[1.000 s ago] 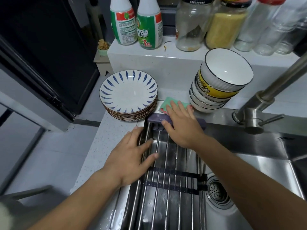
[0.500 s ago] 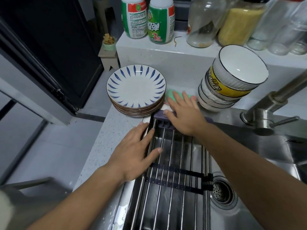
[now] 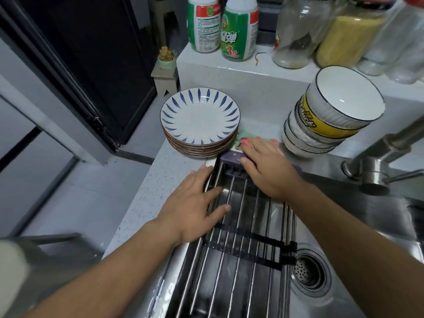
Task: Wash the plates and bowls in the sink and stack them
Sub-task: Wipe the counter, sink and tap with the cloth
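Left-hand grip (image 3: 195,203) lies palm down, fingers straight and spread, holding nothing, on the left edge of the roll-up rack of steel rods and dark straps (image 3: 250,238) that spans the stainless steel sink (image 3: 160,294). Right of the rack's near end sits the round perforated drain strainer (image 3: 307,271). Right-hand grip (image 3: 268,171) rests flat on the rack's purple end bar (image 3: 229,157) at its far end, fingers straight and clamped on nothing, its fingertips reaching the green and pink sponge (image 3: 246,135) just beyond.

Past the rack's far left corner, on the speckled white bench (image 3: 146,191), stands the stack of white plates with blue leaf strokes (image 3: 199,115), just beside the sponge. Past its far right corner leans the stack of white bowls, one with a yellow band (image 3: 321,125). A steel tap (image 3: 378,161) rises to the rack's right. Farthest back, on a raised ledge, stand two green-and-white bottles (image 3: 238,31) and clear glass jars (image 3: 296,31).
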The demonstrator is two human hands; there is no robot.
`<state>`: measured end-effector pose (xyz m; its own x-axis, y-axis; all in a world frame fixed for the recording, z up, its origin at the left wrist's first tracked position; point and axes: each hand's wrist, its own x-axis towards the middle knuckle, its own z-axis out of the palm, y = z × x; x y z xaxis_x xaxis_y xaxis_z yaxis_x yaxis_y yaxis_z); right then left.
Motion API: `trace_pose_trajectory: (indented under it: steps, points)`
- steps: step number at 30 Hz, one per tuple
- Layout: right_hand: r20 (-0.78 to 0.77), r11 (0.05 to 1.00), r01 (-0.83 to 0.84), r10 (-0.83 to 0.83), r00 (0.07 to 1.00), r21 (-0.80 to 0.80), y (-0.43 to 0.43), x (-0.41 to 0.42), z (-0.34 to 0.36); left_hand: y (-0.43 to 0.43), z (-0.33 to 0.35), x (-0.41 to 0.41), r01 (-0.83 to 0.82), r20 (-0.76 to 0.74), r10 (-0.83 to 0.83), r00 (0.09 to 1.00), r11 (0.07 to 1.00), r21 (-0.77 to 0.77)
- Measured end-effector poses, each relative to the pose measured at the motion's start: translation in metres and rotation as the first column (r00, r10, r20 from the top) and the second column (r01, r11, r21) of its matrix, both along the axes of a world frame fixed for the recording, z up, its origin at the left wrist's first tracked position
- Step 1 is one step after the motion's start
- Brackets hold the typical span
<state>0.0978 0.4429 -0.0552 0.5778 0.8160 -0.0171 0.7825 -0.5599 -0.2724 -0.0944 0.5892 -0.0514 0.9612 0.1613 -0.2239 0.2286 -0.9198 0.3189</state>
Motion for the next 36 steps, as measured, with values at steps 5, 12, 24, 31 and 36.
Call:
trace_pose_trajectory:
  steps: [5,12,24,31,36]
  points:
    - [-0.066,0.987,0.054,-0.044,0.997,0.152,-0.010,-0.014,0.003,-0.002,0.008,0.001,0.002,-0.029,-0.003,1.000,1.000,-0.028]
    - [-0.298,0.945,0.043,0.059,0.953,0.325,-0.004,-0.095,0.018,0.021,0.014,-0.055,-0.263,0.293,0.357,0.887,0.911,-0.317]
    - [-0.091,0.991,-0.131,0.133,0.987,0.020,0.088,-0.166,-0.006,0.069,-0.006,-0.121,-0.464,0.000,0.609,0.793,0.604,-0.648]
    - [-0.115,0.955,-0.287,0.278,0.954,-0.078,0.071,-0.201,0.000,0.078,-0.050,-0.129,-0.340,-0.127,0.614,0.779,0.244,-0.908]
    - [-0.077,0.985,-0.052,0.040,0.996,-0.165,0.136,-0.173,-0.001,0.071,-0.032,-0.138,-0.353,-0.062,0.626,0.777,0.352,-0.867]
